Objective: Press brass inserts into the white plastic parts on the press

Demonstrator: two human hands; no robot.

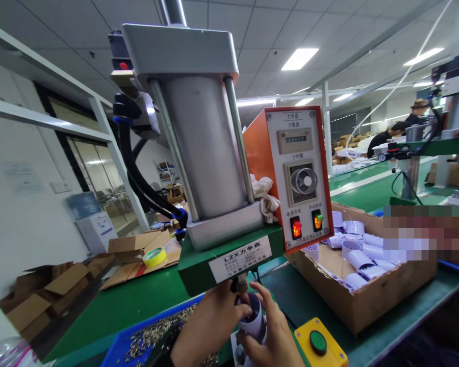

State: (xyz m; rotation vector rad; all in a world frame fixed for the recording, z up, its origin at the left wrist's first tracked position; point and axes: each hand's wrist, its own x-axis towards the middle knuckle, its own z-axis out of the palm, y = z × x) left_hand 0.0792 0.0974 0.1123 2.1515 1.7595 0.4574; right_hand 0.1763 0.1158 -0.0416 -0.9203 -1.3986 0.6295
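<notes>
Green matting is covering the long factory bench [130, 306] where a grey-cylindered pneumatic press with a green frame [210, 168] is standing, its orange control box [292, 176] glowing with two lit switches. Both hands are closing around a small white plastic cup [254, 316] directly beneath the press ram: the left hand [210, 326] is pinching its rim, the right hand [270, 331] is cradling its side. A blue tray of small metal pieces [145, 339] is lying just left, a yellow box with a green push-button [319, 344] just right, and a cardboard box of white cups [367, 270] beyond.
</notes>
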